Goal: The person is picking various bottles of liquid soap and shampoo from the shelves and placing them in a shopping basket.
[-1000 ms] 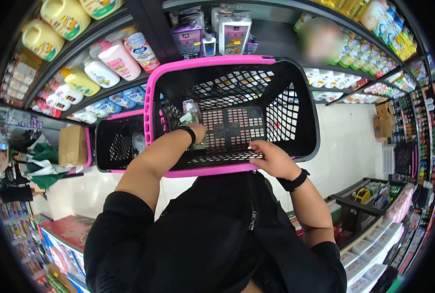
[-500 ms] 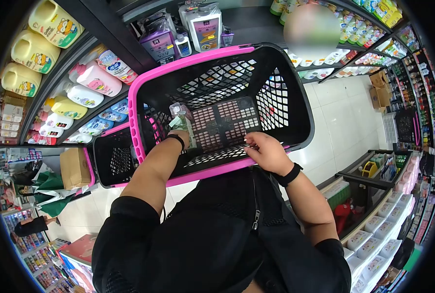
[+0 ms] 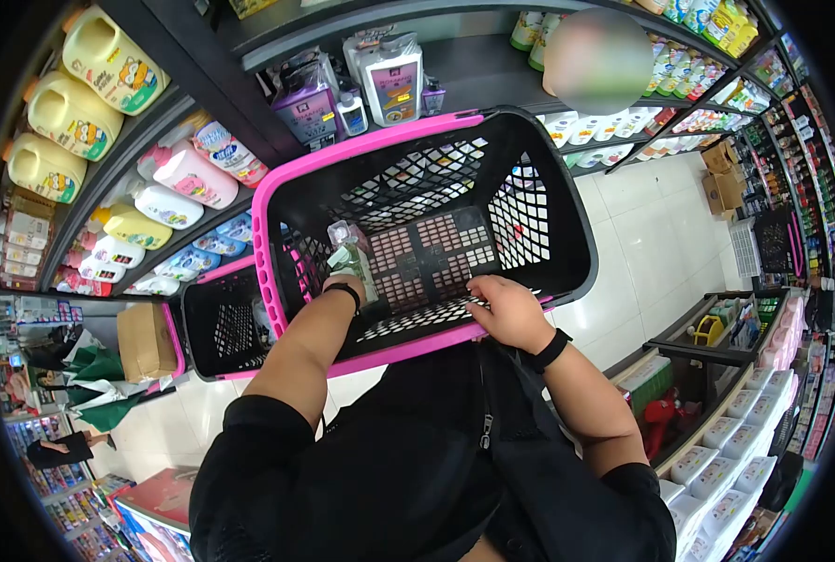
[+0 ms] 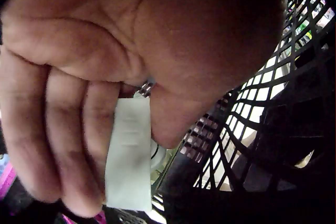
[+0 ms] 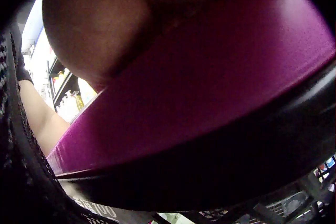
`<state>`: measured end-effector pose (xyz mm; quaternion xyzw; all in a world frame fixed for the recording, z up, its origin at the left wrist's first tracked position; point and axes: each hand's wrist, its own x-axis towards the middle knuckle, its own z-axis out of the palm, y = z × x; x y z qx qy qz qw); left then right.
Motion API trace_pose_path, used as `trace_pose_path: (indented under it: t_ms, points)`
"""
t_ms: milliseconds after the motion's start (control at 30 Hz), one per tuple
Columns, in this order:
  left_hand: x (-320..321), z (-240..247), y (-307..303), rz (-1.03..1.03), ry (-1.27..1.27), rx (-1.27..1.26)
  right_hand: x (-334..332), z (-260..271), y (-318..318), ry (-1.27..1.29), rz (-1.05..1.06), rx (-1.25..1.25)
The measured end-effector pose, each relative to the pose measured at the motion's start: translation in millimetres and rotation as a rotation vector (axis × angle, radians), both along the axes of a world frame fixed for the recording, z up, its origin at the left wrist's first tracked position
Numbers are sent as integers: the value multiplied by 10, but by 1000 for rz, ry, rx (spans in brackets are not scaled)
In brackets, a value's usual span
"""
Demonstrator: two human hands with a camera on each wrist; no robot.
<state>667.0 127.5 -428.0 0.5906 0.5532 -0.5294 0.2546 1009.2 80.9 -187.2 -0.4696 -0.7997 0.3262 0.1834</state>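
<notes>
A black mesh shopping basket (image 3: 581, 225) with a pink handle along its rim stands in front of the person. The left hand (image 4: 89, 77) reaches down into its left end, fingers bent toward the thumb around a clear plastic package (image 3: 347, 242) with greenish parts. A white paper tag (image 4: 129, 155) hangs between those fingers and the thumb; the grip point itself is hidden behind the hand. On the near side, the right hand (image 3: 509, 315) rests on the pink rim (image 5: 199, 98), palm down, its fingers loosely bent over the basket's inside and holding nothing.
A second black basket (image 3: 213, 302) adjoins on the left, beside a cardboard box (image 3: 146, 342). Shelves ahead hold detergent jugs (image 3: 78, 114), pump bottles (image 3: 193, 176) and boxed toiletries (image 3: 394, 80). Stacked white packs (image 3: 729, 440) line the right. White floor tiles (image 3: 638, 239) show between.
The head view has turned, so the basket appears tilted and further left. The left hand stays at the package in the basket's left end. The right hand has settled lower on the near rim.
</notes>
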Motion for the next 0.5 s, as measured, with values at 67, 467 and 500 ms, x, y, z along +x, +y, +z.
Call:
trace_pose_path:
  t_ms: [67,467,500]
  points:
    - [75,50,4,-103,42,23,3,-5,7,12,-3,26]
    - [41,596,308,-104,-368,361,402,100,160,312,158,-217]
    - [135,1143,385,-52,-559,530,511,149,183,302,142,-205]
